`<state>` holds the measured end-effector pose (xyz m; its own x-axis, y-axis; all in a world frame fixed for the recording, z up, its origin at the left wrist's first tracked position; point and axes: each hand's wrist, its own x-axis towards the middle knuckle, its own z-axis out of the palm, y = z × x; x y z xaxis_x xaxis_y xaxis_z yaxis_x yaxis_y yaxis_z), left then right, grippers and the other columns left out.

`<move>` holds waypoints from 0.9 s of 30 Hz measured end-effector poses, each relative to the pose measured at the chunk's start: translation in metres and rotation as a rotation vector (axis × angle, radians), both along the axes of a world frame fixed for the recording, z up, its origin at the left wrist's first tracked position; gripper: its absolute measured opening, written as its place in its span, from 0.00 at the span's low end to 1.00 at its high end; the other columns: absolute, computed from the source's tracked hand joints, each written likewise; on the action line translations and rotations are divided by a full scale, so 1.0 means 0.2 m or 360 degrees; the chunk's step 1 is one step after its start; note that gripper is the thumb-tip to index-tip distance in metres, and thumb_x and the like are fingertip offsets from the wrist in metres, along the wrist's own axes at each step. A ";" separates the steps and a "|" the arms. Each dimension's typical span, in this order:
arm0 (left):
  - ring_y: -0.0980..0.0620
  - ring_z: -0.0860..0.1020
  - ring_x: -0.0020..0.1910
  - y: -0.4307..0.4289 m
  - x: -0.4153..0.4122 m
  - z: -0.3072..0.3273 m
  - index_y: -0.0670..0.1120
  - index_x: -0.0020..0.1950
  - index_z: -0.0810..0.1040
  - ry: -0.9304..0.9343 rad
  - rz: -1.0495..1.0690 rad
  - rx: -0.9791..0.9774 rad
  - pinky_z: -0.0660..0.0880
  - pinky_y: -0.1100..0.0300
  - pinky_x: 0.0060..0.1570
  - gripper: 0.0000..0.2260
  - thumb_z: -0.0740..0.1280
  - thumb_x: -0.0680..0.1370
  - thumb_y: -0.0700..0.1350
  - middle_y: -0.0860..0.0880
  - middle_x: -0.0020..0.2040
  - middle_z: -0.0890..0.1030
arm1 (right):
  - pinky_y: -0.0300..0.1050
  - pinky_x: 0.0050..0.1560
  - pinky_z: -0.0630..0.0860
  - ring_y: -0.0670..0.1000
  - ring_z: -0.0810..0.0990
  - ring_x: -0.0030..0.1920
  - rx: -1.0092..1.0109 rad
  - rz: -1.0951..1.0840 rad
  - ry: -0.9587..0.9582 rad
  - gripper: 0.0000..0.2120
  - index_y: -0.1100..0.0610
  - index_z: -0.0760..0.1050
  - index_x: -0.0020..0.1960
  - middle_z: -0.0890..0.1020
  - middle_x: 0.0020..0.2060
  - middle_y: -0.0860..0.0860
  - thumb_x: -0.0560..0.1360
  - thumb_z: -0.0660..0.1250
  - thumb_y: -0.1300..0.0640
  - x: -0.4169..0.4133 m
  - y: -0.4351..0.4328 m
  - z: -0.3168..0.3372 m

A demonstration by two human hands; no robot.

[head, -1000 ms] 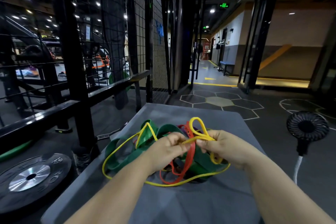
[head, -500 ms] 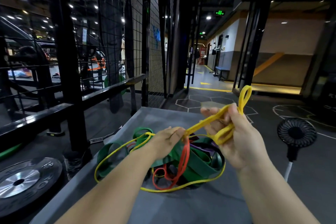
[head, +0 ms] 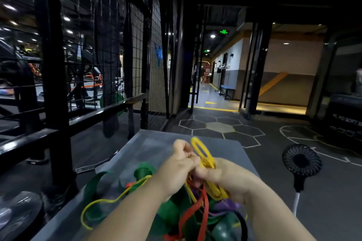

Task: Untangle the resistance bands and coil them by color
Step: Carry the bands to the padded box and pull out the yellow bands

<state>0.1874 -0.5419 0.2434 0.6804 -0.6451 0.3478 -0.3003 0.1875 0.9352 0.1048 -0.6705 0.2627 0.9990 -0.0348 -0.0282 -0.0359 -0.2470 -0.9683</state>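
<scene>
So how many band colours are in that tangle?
4 clear: yellow band, in the left hand and right hand; green band, left on the table; red band, dangling below; purple band, under the right hand. A dark strip may be a fifth.

Thin yellow rubber loop band: bright yellow, plain.
Flat red rubber strip band: red-orange, plain.
Wide green rubber band: dark green, unpatterned.
Purple rubber band: violet (only a small fold shows).
Black rubber band: solid black.
Grey flat table top: mid grey, faintly mottled.
Round black plastic fan: black spiral grille, white stem.
Dark rubber gym floor: charcoal, white hexagon outlines, one hexagon filled olive-tan.
Black metal mesh cage: black square grid.
Padded blue bench: blue top.
</scene>
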 end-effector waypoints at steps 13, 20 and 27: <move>0.60 0.68 0.31 0.05 0.27 -0.33 0.53 0.36 0.71 -0.0763 0.0110 0.0787 0.67 0.62 0.37 0.14 0.65 0.74 0.61 0.56 0.31 0.69 | 0.43 0.27 0.54 0.50 0.61 0.23 0.0547 -0.0424 -0.0539 0.15 0.57 0.64 0.37 0.65 0.23 0.54 0.68 0.71 0.67 -0.01 -0.05 0.04; 0.59 0.71 0.32 0.01 0.35 0.04 0.48 0.40 0.72 -0.0628 -0.0012 0.0482 0.69 0.61 0.38 0.10 0.66 0.78 0.51 0.53 0.34 0.72 | 0.42 0.31 0.58 0.50 0.64 0.27 0.0836 -0.0978 -0.0794 0.13 0.54 0.70 0.36 0.71 0.26 0.51 0.75 0.68 0.65 0.08 -0.16 0.14; 0.60 0.62 0.26 -0.05 0.27 0.38 0.49 0.42 0.69 -0.0351 0.0046 0.0077 0.58 0.65 0.26 0.15 0.54 0.82 0.56 0.58 0.27 0.67 | 0.42 0.37 0.73 0.50 0.75 0.36 0.0365 -0.0508 -0.0244 0.22 0.61 0.72 0.56 0.78 0.43 0.56 0.69 0.77 0.54 0.15 -0.10 -0.03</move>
